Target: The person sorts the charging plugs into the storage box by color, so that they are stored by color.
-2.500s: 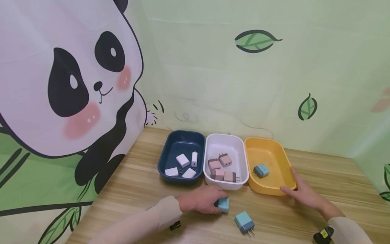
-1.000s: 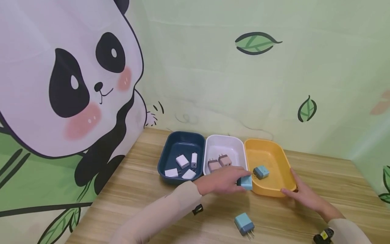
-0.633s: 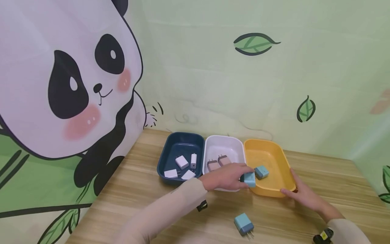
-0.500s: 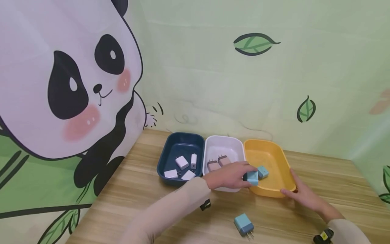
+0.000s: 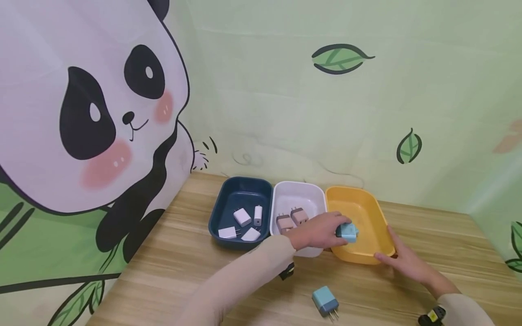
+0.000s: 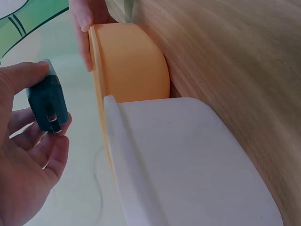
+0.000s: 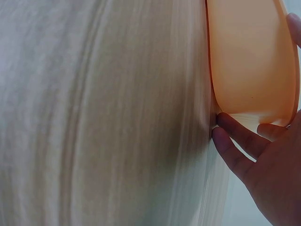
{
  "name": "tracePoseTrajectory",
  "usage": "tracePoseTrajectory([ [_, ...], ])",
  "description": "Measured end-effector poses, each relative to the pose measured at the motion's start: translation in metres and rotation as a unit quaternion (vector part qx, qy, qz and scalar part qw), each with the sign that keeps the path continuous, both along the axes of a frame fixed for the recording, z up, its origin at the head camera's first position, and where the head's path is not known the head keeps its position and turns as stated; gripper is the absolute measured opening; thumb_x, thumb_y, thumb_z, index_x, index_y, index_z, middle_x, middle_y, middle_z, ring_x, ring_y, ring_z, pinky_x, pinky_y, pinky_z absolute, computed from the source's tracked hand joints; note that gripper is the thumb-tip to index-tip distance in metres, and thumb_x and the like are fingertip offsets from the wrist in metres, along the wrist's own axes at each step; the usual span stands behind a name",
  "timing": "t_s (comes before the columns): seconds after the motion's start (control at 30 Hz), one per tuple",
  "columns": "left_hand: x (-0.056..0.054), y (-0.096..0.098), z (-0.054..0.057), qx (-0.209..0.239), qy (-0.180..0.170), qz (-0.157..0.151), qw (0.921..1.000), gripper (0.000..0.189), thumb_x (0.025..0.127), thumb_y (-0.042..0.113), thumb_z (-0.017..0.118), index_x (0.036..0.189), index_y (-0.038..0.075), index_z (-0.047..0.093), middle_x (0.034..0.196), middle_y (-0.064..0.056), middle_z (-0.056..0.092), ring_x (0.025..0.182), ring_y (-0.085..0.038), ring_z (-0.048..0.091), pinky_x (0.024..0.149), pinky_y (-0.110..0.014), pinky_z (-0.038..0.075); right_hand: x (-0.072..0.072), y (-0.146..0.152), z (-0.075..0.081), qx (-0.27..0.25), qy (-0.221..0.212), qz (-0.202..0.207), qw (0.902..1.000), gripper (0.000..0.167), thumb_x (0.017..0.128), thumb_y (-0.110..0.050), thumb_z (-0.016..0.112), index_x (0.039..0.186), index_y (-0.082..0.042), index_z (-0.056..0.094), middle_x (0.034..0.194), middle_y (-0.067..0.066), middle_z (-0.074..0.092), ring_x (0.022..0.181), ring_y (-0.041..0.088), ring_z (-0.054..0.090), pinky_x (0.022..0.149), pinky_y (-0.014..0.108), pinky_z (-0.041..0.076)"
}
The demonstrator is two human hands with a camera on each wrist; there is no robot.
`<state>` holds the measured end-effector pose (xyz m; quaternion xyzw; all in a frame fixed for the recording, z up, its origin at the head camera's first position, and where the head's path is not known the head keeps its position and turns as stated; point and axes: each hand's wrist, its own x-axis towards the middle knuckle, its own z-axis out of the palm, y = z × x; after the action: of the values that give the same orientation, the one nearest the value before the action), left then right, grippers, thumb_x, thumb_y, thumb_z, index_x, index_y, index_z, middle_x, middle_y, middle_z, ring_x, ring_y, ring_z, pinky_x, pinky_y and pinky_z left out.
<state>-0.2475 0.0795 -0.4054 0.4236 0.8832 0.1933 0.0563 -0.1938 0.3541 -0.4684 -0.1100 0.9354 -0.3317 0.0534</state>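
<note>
My left hand (image 5: 322, 228) pinches a blue plug-in charger (image 5: 348, 232) between thumb and fingers, above the near left part of the yellow tray (image 5: 369, 199). In the left wrist view its dark end and metal prongs show. Another blue charger (image 5: 357, 231) inside that tray is almost wholly hidden behind the held one. My right hand (image 5: 409, 258) rests against the tray's near right corner, thumb at the front rim and rather straight fingers along the outer side. A further blue charger (image 5: 325, 300) with prongs lies on the table in front of the trays.
Left of the yellow tray stands a white tray (image 5: 299, 186) with pink chargers (image 5: 299, 216), partly covered by my left hand. Beside it is a navy tray (image 5: 240, 244) holding several white chargers (image 5: 242, 217). A panda-printed cloth (image 5: 265, 90) hangs behind the wooden table (image 5: 171, 271).
My left hand has picked the blue charger up off the table and carried it rightward and away, past the white tray to over the yellow one. The right hand has stayed put.
</note>
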Motion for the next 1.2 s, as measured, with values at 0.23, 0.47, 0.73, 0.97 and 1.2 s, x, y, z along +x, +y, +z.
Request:
tracePoseTrajectory([
  [0.23, -0.006, 0.007, -0.006, 0.01, 0.007, 0.013, 0.9998, 0.049, 0.085, 0.037, 0.069, 0.127, 0.016, 0.056, 0.109, 0.008, 0.056, 0.088, -0.002, 0.048, 0.074, -0.01, 0.038, 0.0, -0.002, 0.002, -0.004, -0.011, -0.002, 0.9999, 0.095, 0.093, -0.033, 0.06, 0.145, 0.01, -0.007, 0.144, 0.041, 0.011, 0.124, 0.049, 0.033, 0.098, 0.063, 0.029],
  [0.47, -0.008, 0.011, -0.014, 0.033, -0.011, 0.027, 0.999, 0.045, 0.084, 0.036, 0.071, 0.124, 0.019, 0.058, 0.106, 0.009, 0.055, 0.087, -0.002, 0.047, 0.072, -0.01, 0.037, 0.0, 0.0, 0.0, 0.005, 0.006, 0.0, 1.0, 0.094, 0.093, -0.033, 0.06, 0.144, 0.013, -0.004, 0.143, 0.042, 0.014, 0.122, 0.049, 0.036, 0.097, 0.062, 0.031],
  [0.73, -0.011, 0.012, -0.019, 0.048, -0.01, 0.036, 0.9981, 0.047, 0.085, 0.035, 0.07, 0.127, 0.017, 0.058, 0.111, 0.006, 0.056, 0.088, -0.003, 0.048, 0.074, -0.011, 0.038, -0.001, -0.001, 0.0, 0.001, 0.008, 0.0, 1.0, 0.095, 0.092, -0.033, 0.061, 0.144, 0.013, -0.004, 0.143, 0.043, 0.013, 0.124, 0.05, 0.033, 0.098, 0.063, 0.029],
  [0.97, -0.014, 0.017, -0.027, 0.043, -0.003, 0.048, 0.9979, 0.051, 0.085, 0.037, 0.07, 0.13, 0.017, 0.056, 0.113, 0.006, 0.057, 0.088, -0.002, 0.048, 0.074, -0.011, 0.037, -0.002, 0.001, -0.003, -0.001, 0.013, 0.005, 0.9999, 0.094, 0.093, -0.032, 0.06, 0.144, 0.013, -0.004, 0.143, 0.042, 0.015, 0.121, 0.046, 0.038, 0.096, 0.061, 0.032],
  [1.2, -0.014, 0.021, -0.031, 0.056, -0.013, 0.048, 0.9972, 0.048, 0.084, 0.035, 0.071, 0.127, 0.017, 0.058, 0.109, 0.007, 0.057, 0.087, -0.002, 0.048, 0.073, -0.011, 0.037, -0.001, 0.001, -0.002, 0.006, 0.01, 0.001, 0.9999, 0.094, 0.093, -0.034, 0.06, 0.145, 0.012, -0.003, 0.143, 0.041, 0.016, 0.119, 0.045, 0.04, 0.096, 0.059, 0.035],
])
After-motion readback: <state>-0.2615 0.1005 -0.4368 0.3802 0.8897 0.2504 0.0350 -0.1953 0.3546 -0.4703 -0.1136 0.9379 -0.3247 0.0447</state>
